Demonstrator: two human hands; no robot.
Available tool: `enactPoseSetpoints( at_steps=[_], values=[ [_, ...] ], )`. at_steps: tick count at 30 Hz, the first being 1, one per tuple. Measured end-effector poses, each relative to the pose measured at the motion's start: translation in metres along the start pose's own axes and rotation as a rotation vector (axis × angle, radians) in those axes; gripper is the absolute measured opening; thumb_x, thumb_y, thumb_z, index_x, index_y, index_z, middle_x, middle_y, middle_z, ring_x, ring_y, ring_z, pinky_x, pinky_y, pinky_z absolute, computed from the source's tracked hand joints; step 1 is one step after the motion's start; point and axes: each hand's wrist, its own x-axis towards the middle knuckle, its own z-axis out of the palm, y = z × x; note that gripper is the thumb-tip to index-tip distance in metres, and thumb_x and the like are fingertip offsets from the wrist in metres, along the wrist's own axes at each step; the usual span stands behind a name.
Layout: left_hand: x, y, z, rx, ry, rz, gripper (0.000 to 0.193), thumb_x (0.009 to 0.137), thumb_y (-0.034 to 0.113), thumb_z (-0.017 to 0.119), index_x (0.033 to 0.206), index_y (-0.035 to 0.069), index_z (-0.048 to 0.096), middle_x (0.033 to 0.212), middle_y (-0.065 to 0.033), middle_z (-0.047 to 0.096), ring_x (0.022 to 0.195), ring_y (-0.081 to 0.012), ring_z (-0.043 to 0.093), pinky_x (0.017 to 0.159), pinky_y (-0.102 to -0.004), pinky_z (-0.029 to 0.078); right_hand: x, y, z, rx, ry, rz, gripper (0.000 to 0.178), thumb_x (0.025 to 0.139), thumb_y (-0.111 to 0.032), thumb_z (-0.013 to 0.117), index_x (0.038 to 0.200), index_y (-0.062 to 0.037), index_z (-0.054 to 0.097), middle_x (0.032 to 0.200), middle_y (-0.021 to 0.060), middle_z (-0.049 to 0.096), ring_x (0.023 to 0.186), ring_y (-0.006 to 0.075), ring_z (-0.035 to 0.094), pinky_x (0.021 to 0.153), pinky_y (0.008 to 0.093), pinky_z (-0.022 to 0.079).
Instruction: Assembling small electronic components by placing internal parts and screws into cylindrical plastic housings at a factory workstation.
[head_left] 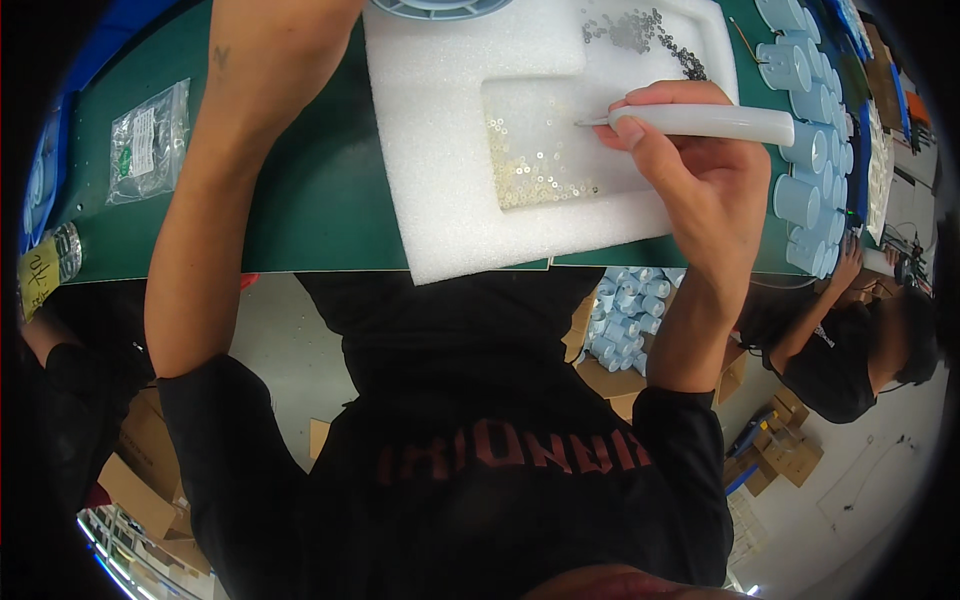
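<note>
My right hand [700,170] is closed round a thick white pen-shaped tool [725,122] with a thin metal tip. That tip points left, over a recess in the white foam tray [435,180]. Small pale ring-like washers [540,188] lie scattered in this recess; whether one clings to the tip is too small to tell. Grey and black washers [640,32] are spread in a second recess farther back. My left hand [285,40] reaches past the top edge, its fingers out of view. Close to it, at that edge, shows part of a light blue round piece [440,8].
Light blue cups [800,200] crowd the right end of the green table [320,210]. A clear plastic bag [150,145] lies at left. Below the table's edge, a carton holds more blue cups [625,315]. Another person [850,345] works at right.
</note>
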Motion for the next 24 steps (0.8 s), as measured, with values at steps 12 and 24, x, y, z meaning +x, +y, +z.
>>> enactPoseSetpoints(
  at_steps=[12,24],
  values=[
    [0.0007,-0.0012,-0.0001,0.01,0.028,-0.013,0.022,0.093,0.019,0.056,0.097,-0.002,0.064,0.081,-0.0085,0.065,0.069,-0.0103,0.06,0.064,-0.0217,0.048,-0.0054,0.0025,0.0004,0.066,0.094,-0.06,0.018,0.08,-0.002,0.069,0.095,0.0042,0.062,0.083,0.0067,0.065,0.079,0.0115,0.064,0.071,0.0219,0.05],
    [0.0004,0.0001,-0.001,0.017,0.012,-0.038,0.022,0.093,0.019,0.056,0.097,-0.002,0.064,0.081,-0.0085,0.066,0.07,-0.0102,0.06,0.065,-0.0219,0.048,-0.0017,0.0012,0.0002,-0.064,0.098,-0.028,0.015,0.08,-0.002,0.07,0.093,0.0028,0.063,0.08,0.0052,0.063,0.076,0.0086,0.059,0.068,0.0204,0.047]
  ],
)
